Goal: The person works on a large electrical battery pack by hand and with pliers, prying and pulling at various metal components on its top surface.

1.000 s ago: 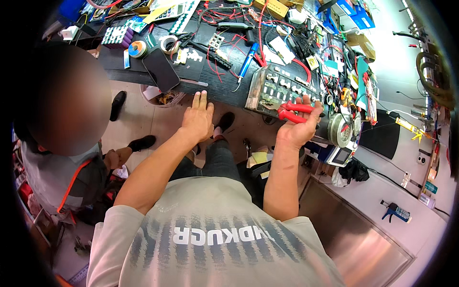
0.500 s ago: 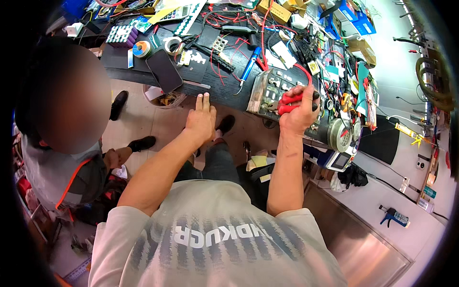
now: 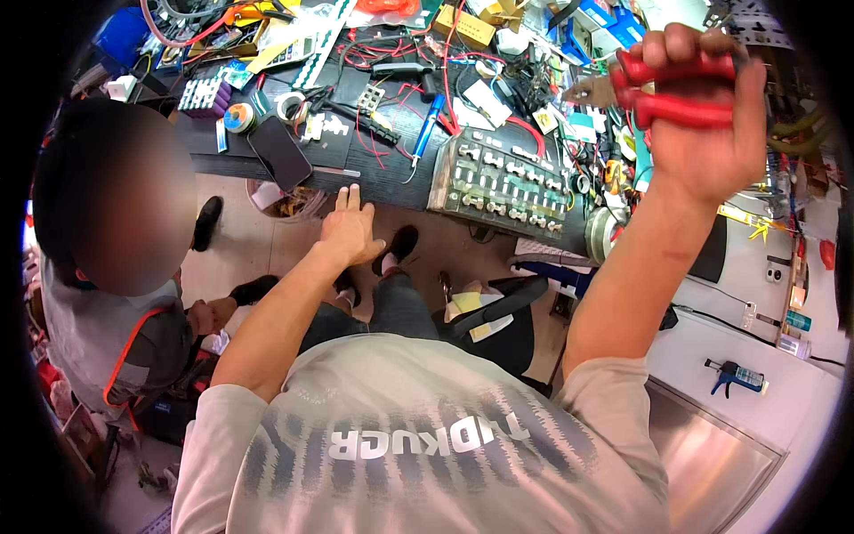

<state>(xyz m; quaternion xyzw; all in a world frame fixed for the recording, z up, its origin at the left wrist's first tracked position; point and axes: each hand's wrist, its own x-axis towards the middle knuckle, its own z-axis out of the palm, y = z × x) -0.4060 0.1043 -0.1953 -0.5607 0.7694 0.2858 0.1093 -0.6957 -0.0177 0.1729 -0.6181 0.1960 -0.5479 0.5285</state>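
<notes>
My right hand (image 3: 703, 165) is raised at the upper right, its fingers wrapped round the red handles of a pair of pliers (image 3: 680, 110). Their metal jaws point left over the cluttered bench. Below and to the left of that hand sits a block with rows of metal terminals (image 3: 503, 189), at the bench's front edge. My left hand (image 3: 349, 233) rests its fingertips at the front edge of the black bench (image 3: 391, 185); its fingers are stretched out and nothing is in them. A phone (image 3: 279, 153) lies just beyond it on the left.
A blue pen-like tool (image 3: 429, 126), a tape roll (image 3: 291, 106), a solder spool (image 3: 238, 117) and a purple cell pack (image 3: 204, 99) lie on the bench. Wires and small parts crowd the back and right. Another person (image 3: 124, 329) is at the left. A caulking gun (image 3: 735, 377) lies lower right.
My right hand has lifted the pliers from over the terminal block, up and to the right. The view has shifted a little; my left hand stays near the bench edge, fingers now more spread.
</notes>
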